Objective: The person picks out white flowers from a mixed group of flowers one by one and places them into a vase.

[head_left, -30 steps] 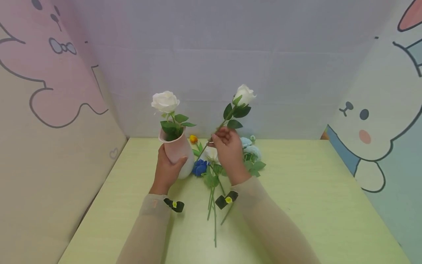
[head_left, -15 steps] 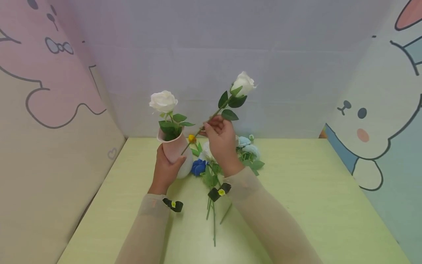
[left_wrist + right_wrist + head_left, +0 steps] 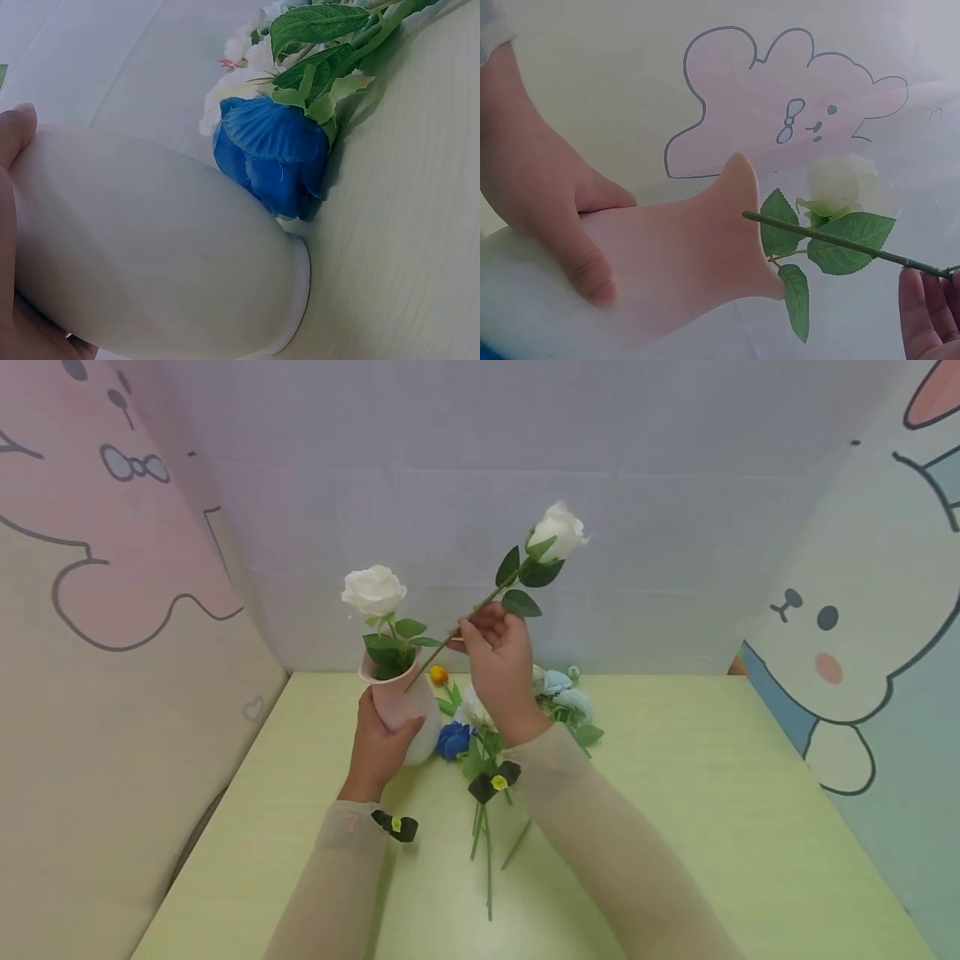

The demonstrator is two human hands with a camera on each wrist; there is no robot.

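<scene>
Pink vase — in the left grip — hides one rose's lower stem.

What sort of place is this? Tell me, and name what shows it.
Probably a staged tabletop booth: a pale table walled on three sides by a plain backdrop and cartoon-printed side panels.

Left grip round vase holding white rose; right grip pinches second white rose, tilted.
</scene>
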